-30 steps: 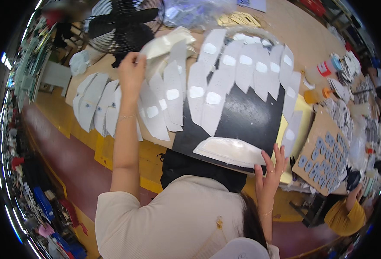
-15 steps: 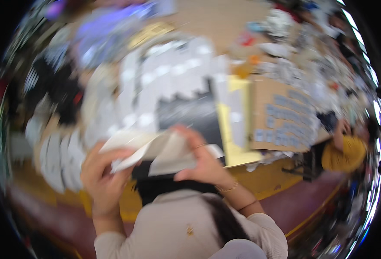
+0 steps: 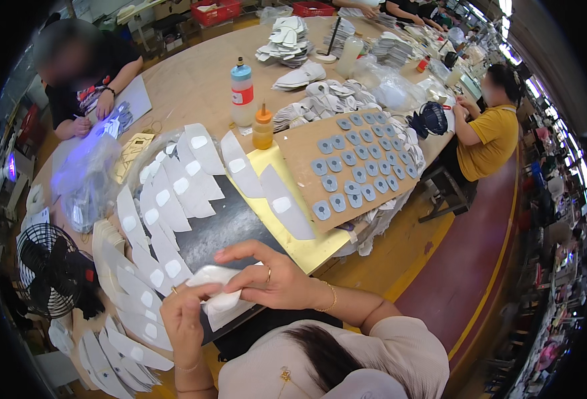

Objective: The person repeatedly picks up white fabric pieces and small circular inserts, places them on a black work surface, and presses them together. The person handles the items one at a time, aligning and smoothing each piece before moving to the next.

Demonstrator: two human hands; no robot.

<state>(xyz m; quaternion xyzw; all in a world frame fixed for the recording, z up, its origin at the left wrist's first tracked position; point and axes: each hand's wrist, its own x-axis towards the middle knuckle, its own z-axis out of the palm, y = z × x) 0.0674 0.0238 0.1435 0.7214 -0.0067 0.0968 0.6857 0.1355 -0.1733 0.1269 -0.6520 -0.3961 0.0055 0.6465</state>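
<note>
A small white panel (image 3: 215, 274), folded or curled, is pinched between my two hands over the near edge of the table. My left hand (image 3: 184, 322) grips its left side with thumb and fingers. My right hand (image 3: 273, 280) holds its right side, index finger raised and bent above it. Just beyond lies a black mat (image 3: 237, 229). Rows of pale panels with bright white patches, such as this panel (image 3: 190, 183), overlap on the mat's far and left sides. Part of the held piece is covered by my fingers.
A board (image 3: 300, 159) bearing grey patches lies right of a yellow sheet (image 3: 267, 216). Beyond stand a glue bottle (image 3: 263, 130) and a taller bottle (image 3: 241, 100). A black fan (image 3: 48, 269) is at left. Co-workers sit far left and at right in a yellow shirt (image 3: 490, 143).
My view has swung and sharpened from a blur. My hands have come closer together, and the white panel, spread wider before, is now bunched between them.
</note>
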